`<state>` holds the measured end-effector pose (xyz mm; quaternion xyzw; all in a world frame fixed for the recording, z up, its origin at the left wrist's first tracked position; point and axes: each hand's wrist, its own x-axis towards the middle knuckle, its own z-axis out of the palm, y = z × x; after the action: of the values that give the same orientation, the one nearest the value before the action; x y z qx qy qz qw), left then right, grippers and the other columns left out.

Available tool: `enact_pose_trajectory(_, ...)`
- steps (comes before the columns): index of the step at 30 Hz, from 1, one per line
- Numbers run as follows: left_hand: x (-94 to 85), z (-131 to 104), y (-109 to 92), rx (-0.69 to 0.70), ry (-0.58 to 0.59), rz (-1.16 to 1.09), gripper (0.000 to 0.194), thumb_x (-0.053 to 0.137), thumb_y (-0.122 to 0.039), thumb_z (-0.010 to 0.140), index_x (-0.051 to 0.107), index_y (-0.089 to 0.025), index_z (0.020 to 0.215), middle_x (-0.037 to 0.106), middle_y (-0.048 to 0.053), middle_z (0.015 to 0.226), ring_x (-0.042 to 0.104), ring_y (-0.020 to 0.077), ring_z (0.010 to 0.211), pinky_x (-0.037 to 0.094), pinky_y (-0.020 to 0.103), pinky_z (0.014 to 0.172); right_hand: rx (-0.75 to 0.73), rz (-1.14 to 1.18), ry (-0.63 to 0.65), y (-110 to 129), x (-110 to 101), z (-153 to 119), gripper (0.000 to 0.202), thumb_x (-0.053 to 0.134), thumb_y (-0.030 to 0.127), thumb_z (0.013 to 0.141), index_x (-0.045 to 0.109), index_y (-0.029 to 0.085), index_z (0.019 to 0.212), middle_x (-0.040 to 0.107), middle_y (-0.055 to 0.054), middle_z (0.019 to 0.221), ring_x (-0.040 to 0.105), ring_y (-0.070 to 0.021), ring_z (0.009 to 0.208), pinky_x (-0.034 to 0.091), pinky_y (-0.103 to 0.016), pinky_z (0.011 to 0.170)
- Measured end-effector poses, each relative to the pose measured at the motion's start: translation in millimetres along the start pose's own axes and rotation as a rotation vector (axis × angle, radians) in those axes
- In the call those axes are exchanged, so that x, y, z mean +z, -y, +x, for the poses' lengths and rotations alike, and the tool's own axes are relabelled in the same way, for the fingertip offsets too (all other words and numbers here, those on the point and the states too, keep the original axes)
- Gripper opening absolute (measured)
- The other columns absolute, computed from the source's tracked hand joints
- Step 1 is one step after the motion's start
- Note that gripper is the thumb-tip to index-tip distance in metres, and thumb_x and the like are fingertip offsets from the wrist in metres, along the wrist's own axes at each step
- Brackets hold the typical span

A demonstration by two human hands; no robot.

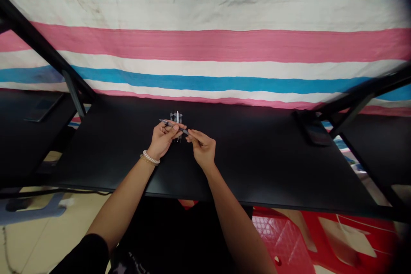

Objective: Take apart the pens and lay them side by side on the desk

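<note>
A dark pen (169, 124) lies slantwise between my two hands, just above the table. My left hand (162, 138) is closed round the middle of it, thumb on top. With thumb and fingers my right hand (203, 144) pinches the pen's right end. Right behind my hands, several more pens lie side by side on the black table (257, 154). One of these is a white pen (177, 115); the others look dark or clear. My fingers cover part of that row.
A phone-like dark slab (313, 129) lies at the table's right end. On the neighbouring table to the left lies another flat dark device (44, 107). Black slanted frame bars (45, 47) flank the table. A striped sheet (205, 45) hangs behind; red plastic stools (282, 239) stand below right.
</note>
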<state>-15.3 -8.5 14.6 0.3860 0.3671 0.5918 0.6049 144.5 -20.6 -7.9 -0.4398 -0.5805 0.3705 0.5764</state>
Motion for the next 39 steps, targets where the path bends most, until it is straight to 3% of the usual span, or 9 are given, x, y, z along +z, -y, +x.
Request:
enact_pose_trajectory(4, 1.0, 0.5, -1.8, -0.013, -0.019, -0.070, 0.036, 0.088, -0.037, 0.075, 0.062, -0.017, 0.091, 0.079, 0.005, 0.096, 0.076, 0.0213, 0.100, 0.059, 0.038, 0.094, 0.024, 0.042, -0.019, 2.3, 2.1, 0.0, 0.026, 0.074, 0.042, 0.087, 0.079, 0.027, 0.107, 0.077, -0.006, 0.105, 0.075, -0.0223, 0.090, 0.066, -0.043, 0.084)
enact_pose_trajectory(8, 0.7, 2.1, -2.0, -0.030, -0.021, -0.107, 0.035, 0.089, -0.034, 0.074, 0.063, -0.017, 0.091, 0.080, 0.006, 0.098, 0.077, 0.0213, 0.100, 0.060, 0.033, 0.090, 0.158, 0.140, 0.001, 2.0, 2.9, 1.4, 0.035, 0.070, 0.052, 0.088, 0.078, 0.021, 0.103, 0.075, -0.006, 0.086, 0.073, -0.0181, 0.070, 0.065, -0.036, 0.068)
enact_pose_trajectory(12, 0.3, 3.3, -1.1, -0.035, -0.036, -0.144, 0.036, 0.090, -0.032, 0.073, 0.063, -0.017, 0.091, 0.080, 0.006, 0.097, 0.077, 0.0207, 0.099, 0.060, 0.033, 0.090, 0.054, 0.196, 0.005, 2.2, 1.1, 3.5, 0.029, 0.080, 0.046, 0.082, 0.077, 0.026, 0.103, 0.075, -0.007, 0.106, 0.074, -0.0216, 0.096, 0.064, -0.039, 0.086)
enact_pose_trajectory(16, 0.1, 3.7, -0.8, -0.049, -0.047, -0.138, 0.038, 0.091, -0.033, 0.071, 0.064, -0.017, 0.092, 0.080, 0.006, 0.096, 0.077, 0.0210, 0.098, 0.061, 0.031, 0.086, 0.097, 0.205, 0.032, 1.3, 1.6, 3.5, 0.022, 0.072, 0.045, 0.089, 0.077, 0.025, 0.098, 0.073, -0.004, 0.085, 0.072, -0.0168, 0.072, 0.064, -0.036, 0.073)
enact_pose_trajectory(19, -0.5, 3.9, -0.4, -0.043, -0.044, -0.136, 0.037, 0.090, -0.034, 0.073, 0.064, -0.017, 0.092, 0.080, 0.006, 0.097, 0.077, 0.0210, 0.098, 0.061, 0.031, 0.087, 0.025, 0.185, 0.007, 0.9, 2.4, 3.2, 0.022, 0.079, 0.044, 0.083, 0.077, 0.025, 0.093, 0.073, -0.007, 0.108, 0.073, -0.0208, 0.097, 0.062, -0.040, 0.090)
enact_pose_trajectory(23, -0.9, 4.1, 0.9, -0.047, -0.038, -0.137, 0.037, 0.091, -0.033, 0.072, 0.064, -0.017, 0.092, 0.080, 0.007, 0.097, 0.078, 0.0211, 0.098, 0.061, 0.030, 0.085, 0.129, 0.197, 0.046, 1.7, 2.8, 3.6, 0.029, 0.072, 0.049, 0.089, 0.075, 0.023, 0.103, 0.074, -0.006, 0.090, 0.074, -0.0190, 0.080, 0.065, -0.037, 0.076)
enact_pose_trajectory(27, -0.5, 4.0, 2.3, -0.043, -0.036, -0.147, 0.037, 0.091, -0.033, 0.072, 0.064, -0.017, 0.092, 0.080, 0.007, 0.096, 0.078, 0.0206, 0.097, 0.061, 0.030, 0.086, 0.049, 0.176, 0.025, 1.5, 3.8, 4.1, 0.028, 0.079, 0.048, 0.082, 0.075, 0.025, 0.097, 0.073, -0.008, 0.111, 0.073, -0.0219, 0.101, 0.063, -0.038, 0.088)
enact_pose_trajectory(32, -0.9, 5.1, 1.3, -0.031, -0.053, -0.142, 0.036, 0.091, -0.032, 0.072, 0.065, -0.017, 0.092, 0.080, 0.006, 0.096, 0.077, 0.0204, 0.097, 0.061, 0.031, 0.087, 0.208, 0.227, 0.006, 0.2, 4.7, 3.8, 0.033, 0.076, 0.049, 0.085, 0.075, 0.021, 0.101, 0.075, -0.003, 0.076, 0.070, -0.0156, 0.059, 0.062, -0.031, 0.059)
enact_pose_trajectory(39, -10.3, 10.4, -7.3, 0.050, -0.197, -0.209, 0.036, 0.092, -0.034, 0.070, 0.065, -0.018, 0.089, 0.079, 0.005, 0.102, 0.076, 0.0186, 0.101, 0.058, 0.032, 0.097, 0.190, 0.233, -0.106, 5.6, -0.4, 5.7, 0.031, 0.078, 0.049, 0.083, 0.076, 0.021, 0.094, 0.076, -0.003, 0.073, 0.070, -0.0157, 0.057, 0.061, -0.031, 0.055)
